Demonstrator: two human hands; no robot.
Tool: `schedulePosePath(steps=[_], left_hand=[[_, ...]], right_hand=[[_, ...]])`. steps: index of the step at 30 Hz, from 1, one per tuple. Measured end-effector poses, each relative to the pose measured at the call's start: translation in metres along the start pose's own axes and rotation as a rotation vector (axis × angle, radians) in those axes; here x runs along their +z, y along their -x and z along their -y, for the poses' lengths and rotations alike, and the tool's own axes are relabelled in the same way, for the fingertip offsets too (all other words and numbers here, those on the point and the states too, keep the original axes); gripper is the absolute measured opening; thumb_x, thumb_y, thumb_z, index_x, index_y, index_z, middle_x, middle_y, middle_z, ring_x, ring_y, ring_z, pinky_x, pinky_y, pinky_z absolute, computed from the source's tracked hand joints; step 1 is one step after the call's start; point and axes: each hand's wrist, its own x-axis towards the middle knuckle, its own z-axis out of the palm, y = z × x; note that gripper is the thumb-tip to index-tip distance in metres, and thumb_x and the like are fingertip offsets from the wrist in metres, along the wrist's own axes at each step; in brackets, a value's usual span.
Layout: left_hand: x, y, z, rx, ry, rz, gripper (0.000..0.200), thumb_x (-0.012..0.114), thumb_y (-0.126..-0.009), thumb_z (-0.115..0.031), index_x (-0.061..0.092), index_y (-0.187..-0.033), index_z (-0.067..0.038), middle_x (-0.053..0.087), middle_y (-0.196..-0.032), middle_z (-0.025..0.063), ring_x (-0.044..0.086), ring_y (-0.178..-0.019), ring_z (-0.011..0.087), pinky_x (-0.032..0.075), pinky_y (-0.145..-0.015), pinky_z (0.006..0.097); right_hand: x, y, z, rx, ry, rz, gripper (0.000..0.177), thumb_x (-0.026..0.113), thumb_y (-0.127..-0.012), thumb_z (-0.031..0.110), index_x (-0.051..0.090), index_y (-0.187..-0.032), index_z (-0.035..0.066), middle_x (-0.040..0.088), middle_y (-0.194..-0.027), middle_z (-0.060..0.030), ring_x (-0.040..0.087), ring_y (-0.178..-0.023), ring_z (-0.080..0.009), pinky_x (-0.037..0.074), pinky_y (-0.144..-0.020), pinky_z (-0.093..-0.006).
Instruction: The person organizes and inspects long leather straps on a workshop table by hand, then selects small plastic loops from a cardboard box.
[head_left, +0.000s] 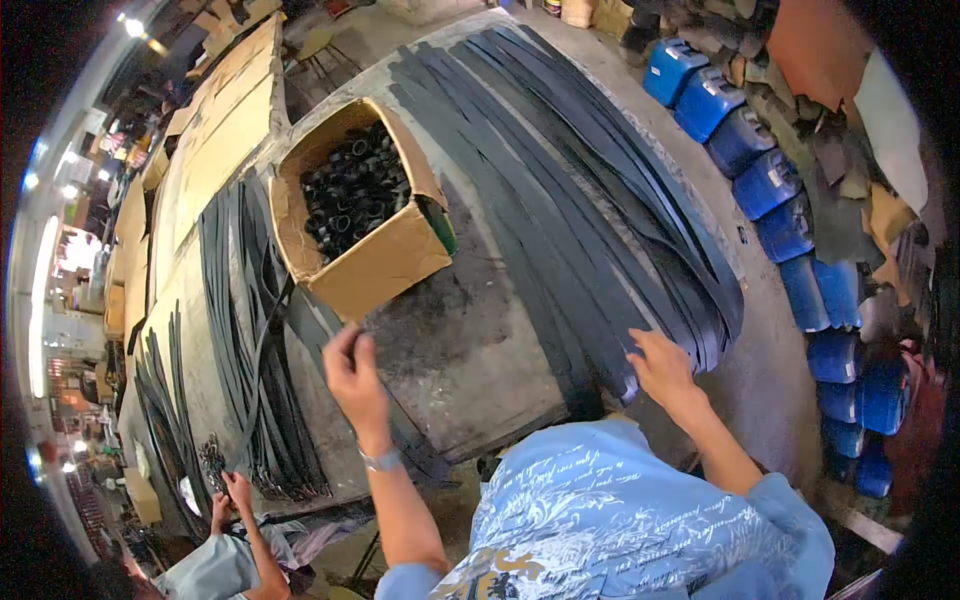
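My left hand [355,377] is raised over the table just in front of a cardboard box [380,272], its fingers bent and their grip too blurred to make out. Inside the box lie many small black loops [357,190]. On the right, my right hand [658,368] hovers by the near ends of long dark strips [560,230], fingers apart and holding nothing. The strips run lengthwise over the grey table [470,385].
More black strips [240,330] lie left of the box. At the lower left, a co-worker's hands [232,497] hold a bundle of small dark pieces. Flattened cardboard [228,120] covers the far left. Blue containers [740,140] line the floor at right.
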Motion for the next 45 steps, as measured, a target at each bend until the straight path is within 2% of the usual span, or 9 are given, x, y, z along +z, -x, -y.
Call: schedulePosePath(steps=[5,10,18,24,27,34,35,40,45], left_hand=[[0.009,-0.105,-0.022,0.479,-0.272,0.014,0.025,0.064,-0.092,-0.010,0.060,-0.115,0.000,0.064,-0.106,0.0123,0.062,-0.094,0.0234,0.049,-0.085,0.0338],[0.047,-0.144,0.002,0.423,-0.551,0.306,0.022,0.062,-0.093,-0.023,0.057,-0.106,-0.005,0.067,-0.085,0.0189,0.064,-0.077,0.0407,0.049,-0.069,0.0473],[0.043,-0.125,0.005,0.550,-0.469,0.250,0.018,0.069,-0.085,-0.016,0.061,-0.100,-0.009,0.065,-0.084,0.0100,0.059,-0.067,0.0332,0.046,-0.062,0.0428],[0.025,-0.073,-0.024,0.439,-0.406,0.471,0.020,0.071,-0.083,-0.015,0.062,-0.099,-0.007,0.064,-0.083,0.0114,0.060,-0.069,0.0338,0.048,-0.061,0.0420],[0.007,-0.077,-0.043,0.222,-0.376,0.725,0.022,0.071,-0.084,-0.014,0.061,-0.101,-0.005,0.062,-0.090,0.0133,0.061,-0.080,0.0336,0.050,-0.069,0.0408],[-0.014,-0.154,-0.025,0.151,-0.554,0.690,0.035,0.074,-0.081,-0.015,0.062,-0.112,-0.004,0.057,-0.107,0.0161,0.057,-0.103,0.0352,0.048,-0.089,0.0412],[-0.014,-0.162,-0.021,0.279,-0.740,0.713,0.044,0.074,-0.081,-0.015,0.059,-0.121,-0.007,0.055,-0.121,0.0166,0.055,-0.111,0.0366,0.046,-0.095,0.0426],[0.050,-0.194,-0.004,0.563,-0.558,0.723,0.058,0.072,-0.082,-0.015,0.051,-0.135,-0.012,0.042,-0.143,0.0170,0.050,-0.123,0.0394,0.044,-0.101,0.0453],[0.075,-0.210,0.042,0.388,-0.642,0.676,0.048,0.069,-0.085,-0.013,0.050,-0.128,-0.004,0.067,-0.102,0.0210,0.065,-0.096,0.0382,0.052,-0.083,0.0441]], right_hand=[[0.011,-0.046,0.067,-0.190,-0.091,-0.032,0.038,0.068,-0.083,0.016,0.059,-0.119,0.005,0.065,-0.102,-0.0142,0.062,-0.096,-0.0346,0.050,-0.080,-0.0453],[0.032,-0.051,0.081,-0.212,-0.076,0.012,0.041,0.068,-0.083,0.017,0.059,-0.121,0.007,0.064,-0.108,-0.0141,0.061,-0.099,-0.0347,0.050,-0.083,-0.0459],[0.052,-0.078,0.058,-0.153,-0.058,0.126,0.041,0.070,-0.080,0.013,0.059,-0.119,0.005,0.063,-0.108,-0.0155,0.061,-0.100,-0.0357,0.050,-0.085,-0.0448],[0.055,-0.118,0.049,-0.211,-0.009,0.160,0.041,0.070,-0.081,0.012,0.058,-0.119,0.005,0.063,-0.105,-0.0160,0.060,-0.099,-0.0364,0.050,-0.084,-0.0455],[0.062,-0.128,0.049,-0.214,0.017,0.215,0.041,0.069,-0.081,0.011,0.057,-0.119,0.003,0.058,-0.101,-0.0162,0.057,-0.096,-0.0376,0.049,-0.084,-0.0452],[0.071,-0.136,0.047,-0.170,0.009,0.210,0.038,0.069,-0.079,0.007,0.055,-0.114,0.003,0.056,-0.099,-0.0170,0.055,-0.093,-0.0373,0.047,-0.078,-0.0457],[0.071,-0.135,0.046,-0.171,0.001,0.198,0.037,0.069,-0.079,0.007,0.054,-0.113,0.003,0.056,-0.098,-0.0170,0.055,-0.093,-0.0373,0.047,-0.078,-0.0458],[0.076,-0.133,0.043,-0.130,0.005,0.188,0.037,0.069,-0.079,0.008,0.054,-0.113,0.004,0.056,-0.099,-0.0159,0.055,-0.094,-0.0372,0.046,-0.079,-0.0459],[0.079,-0.132,0.035,-0.131,-0.002,0.185,0.039,0.069,-0.079,0.008,0.054,-0.115,0.006,0.056,-0.100,-0.0148,0.055,-0.096,-0.0362,0.046,-0.079,-0.0455]])
